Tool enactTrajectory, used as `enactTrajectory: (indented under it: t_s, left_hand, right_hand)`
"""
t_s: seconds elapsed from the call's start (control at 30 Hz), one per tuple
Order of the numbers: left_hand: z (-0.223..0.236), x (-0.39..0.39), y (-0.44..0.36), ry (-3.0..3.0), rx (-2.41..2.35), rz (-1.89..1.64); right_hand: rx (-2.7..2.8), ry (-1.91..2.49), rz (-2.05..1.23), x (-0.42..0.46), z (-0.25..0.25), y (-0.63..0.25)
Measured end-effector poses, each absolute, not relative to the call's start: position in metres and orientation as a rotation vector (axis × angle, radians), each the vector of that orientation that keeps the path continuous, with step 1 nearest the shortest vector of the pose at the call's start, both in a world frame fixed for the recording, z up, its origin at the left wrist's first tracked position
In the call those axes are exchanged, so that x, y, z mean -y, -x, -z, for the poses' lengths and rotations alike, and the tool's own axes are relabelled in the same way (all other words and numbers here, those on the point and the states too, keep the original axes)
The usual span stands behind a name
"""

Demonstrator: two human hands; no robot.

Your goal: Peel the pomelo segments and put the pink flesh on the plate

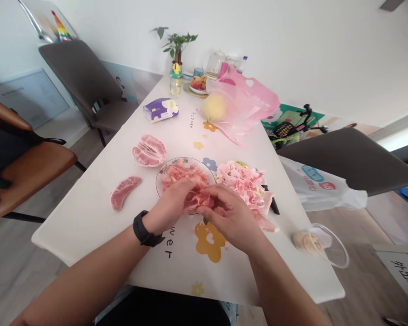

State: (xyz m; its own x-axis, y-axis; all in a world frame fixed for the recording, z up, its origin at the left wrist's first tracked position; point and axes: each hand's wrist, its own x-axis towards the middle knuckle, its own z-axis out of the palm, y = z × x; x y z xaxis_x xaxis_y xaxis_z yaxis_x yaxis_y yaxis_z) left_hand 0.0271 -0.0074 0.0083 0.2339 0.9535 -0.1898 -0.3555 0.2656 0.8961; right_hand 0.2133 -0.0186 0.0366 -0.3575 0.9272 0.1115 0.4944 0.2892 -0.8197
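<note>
My left hand [170,209] and my right hand [229,217] meet over a round glass plate [166,170] heaped with pink pomelo pulp [183,174]. Both hands pinch a piece of pink flesh [199,201] between their fingers, just above the plate. Left of the plate lie an opened pomelo segment cluster [149,150] and a single peeled segment [125,192]. A pile of pale pink pomelo membranes [240,183] sits against my right hand. A peeled yellowish pomelo [215,107] rests on a pink plastic bag [248,102].
The white floral tablecloth [88,226] covers a long table. A black-handled knife [274,206] lies beyond the membranes. Farther off stand a tissue pack [160,110] and a fruit plate [197,83]. A clear plastic lid [326,244] sits at the right edge. Chairs flank the table.
</note>
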Motion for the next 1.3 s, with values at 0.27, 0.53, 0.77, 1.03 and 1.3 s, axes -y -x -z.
enactTrajectory:
  t_s: [0.27, 0.53, 0.77, 1.03, 1.3]
  left_hand:
    - [-0.018, 0.01, -0.026, -0.699, -0.572, -0.977]
    - [-0.01, 0.012, -0.027, -0.953, -0.771, -0.95]
    - [-0.013, 0.01, -0.026, -1.03, -0.851, -0.945]
    - [-0.018, 0.009, -0.025, -0.985, -0.821, -0.905]
    - [-0.023, 0.011, -0.024, -0.97, -0.816, -0.942]
  right_hand:
    - [1.39, 1.391, -1.215, 0.021, -0.031, -0.221]
    - [1.627, 1.496, -1.077, 0.014, -0.045, -0.234]
    - [1.924, 1.349, -1.087, -0.009, -0.063, -0.237]
    - [1.904, 1.405, -1.355, -0.025, -0.071, -0.24]
    - [1.989, 1.247, -1.499, -0.025, -0.076, -0.241]
